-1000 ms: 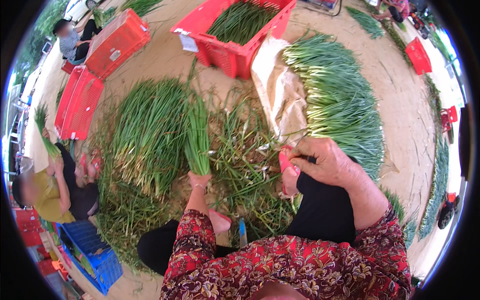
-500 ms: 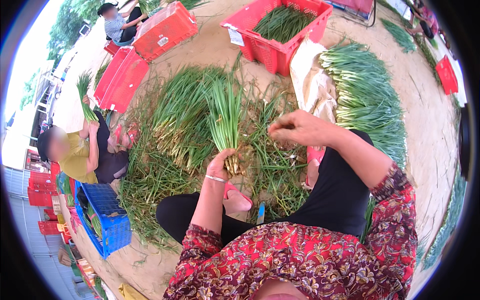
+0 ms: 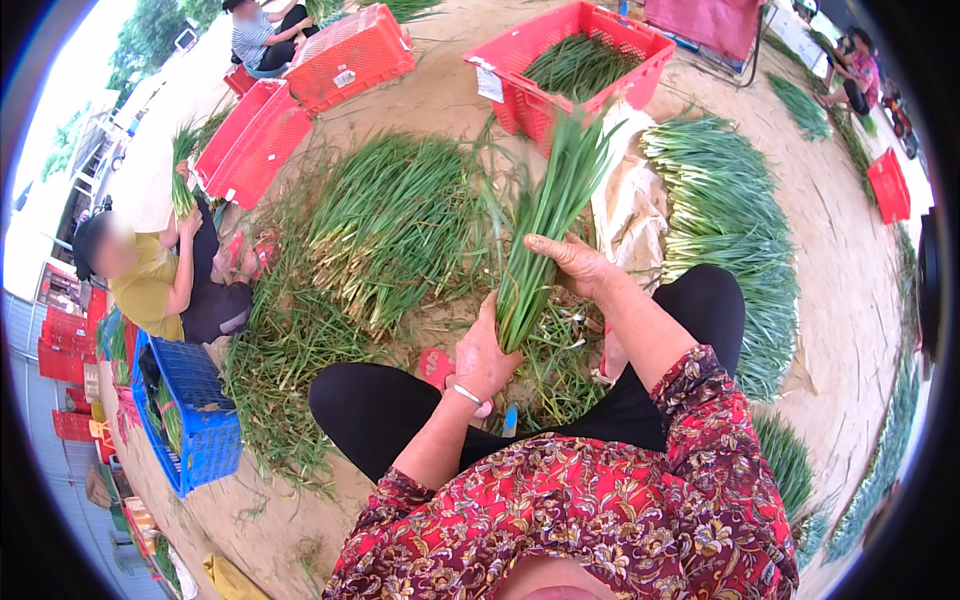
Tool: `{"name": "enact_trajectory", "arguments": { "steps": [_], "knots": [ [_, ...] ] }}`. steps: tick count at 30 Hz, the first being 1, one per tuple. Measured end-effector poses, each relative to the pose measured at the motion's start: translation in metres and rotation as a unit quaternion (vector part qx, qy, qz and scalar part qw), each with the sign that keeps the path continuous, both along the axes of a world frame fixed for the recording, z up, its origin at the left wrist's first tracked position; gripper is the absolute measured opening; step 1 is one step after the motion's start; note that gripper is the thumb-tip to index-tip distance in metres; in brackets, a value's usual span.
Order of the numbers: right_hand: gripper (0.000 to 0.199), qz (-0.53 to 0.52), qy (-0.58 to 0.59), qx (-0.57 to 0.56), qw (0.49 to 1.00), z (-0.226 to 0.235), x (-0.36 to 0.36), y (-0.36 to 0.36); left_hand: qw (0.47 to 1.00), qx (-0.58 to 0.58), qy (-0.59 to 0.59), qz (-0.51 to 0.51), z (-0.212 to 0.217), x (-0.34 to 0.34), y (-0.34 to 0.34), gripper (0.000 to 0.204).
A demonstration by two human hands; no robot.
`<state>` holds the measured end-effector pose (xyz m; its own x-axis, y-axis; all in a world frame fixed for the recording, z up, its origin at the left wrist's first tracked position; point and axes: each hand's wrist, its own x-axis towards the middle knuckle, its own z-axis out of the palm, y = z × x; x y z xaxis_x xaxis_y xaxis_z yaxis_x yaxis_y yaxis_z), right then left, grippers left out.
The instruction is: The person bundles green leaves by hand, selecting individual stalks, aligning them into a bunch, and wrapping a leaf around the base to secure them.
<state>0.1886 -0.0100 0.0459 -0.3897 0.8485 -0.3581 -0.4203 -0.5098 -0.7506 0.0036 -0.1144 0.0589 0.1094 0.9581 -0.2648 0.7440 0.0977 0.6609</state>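
Observation:
A bunch of long green chives (image 3: 545,215) slants up and to the right in front of me. Its lower end is wrapped in my left hand (image 3: 485,358), which hides the stem ends. Higher up, my right hand (image 3: 585,268) is on the bunch, its thumb lying across the leaves and its other fingers partly hidden. Left of the bunch lies a loose heap of chives (image 3: 385,220), pale ends toward me. To my right, neatly laid chives (image 3: 725,210) form a long row beside a whitish sack (image 3: 632,215).
A red crate (image 3: 500,100) holding greens stands ahead; more red crates (image 3: 255,145) are at the far left. A blue crate (image 3: 210,440) stands to my left, near a co-worker (image 3: 150,285) with a bunch. Leaf scraps (image 3: 290,390) litter the ground. A blue-handled thing (image 3: 511,420) lies between my legs.
The bunch in my left hand has tilted from nearly upright toward the right, and that hand has moved right and nearer. My right hand, then apart with bent fingers, is now on the leaves.

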Motion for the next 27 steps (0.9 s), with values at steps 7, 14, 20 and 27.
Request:
{"name": "enact_trajectory", "arguments": {
  "steps": [7, 14, 20, 27],
  "knots": [
    [0.033, -0.135, 0.116, -0.068, 0.982, -0.013, 0.027, 0.007, 0.974, 0.158, 0.116, -0.115, -0.011, 0.005, -0.014, 0.096],
    [0.027, -0.145, 0.112, -0.057, 0.981, 0.0, 0.029, 0.009, 0.956, 0.268, 0.075, -0.092, -0.045, -0.001, -0.011, 0.097],
    [0.03, -0.143, 0.064, 0.023, 0.987, 0.008, 0.007, -0.003, 0.987, 0.148, -0.007, -0.059, -0.057, -0.013, 0.004, 0.106],
    [0.033, -0.182, -0.15, 0.14, 0.962, -0.016, -0.033, -0.03, 0.971, 0.235, 0.009, 0.047, -0.043, -0.022, 0.021, 0.12]
  ]
}}
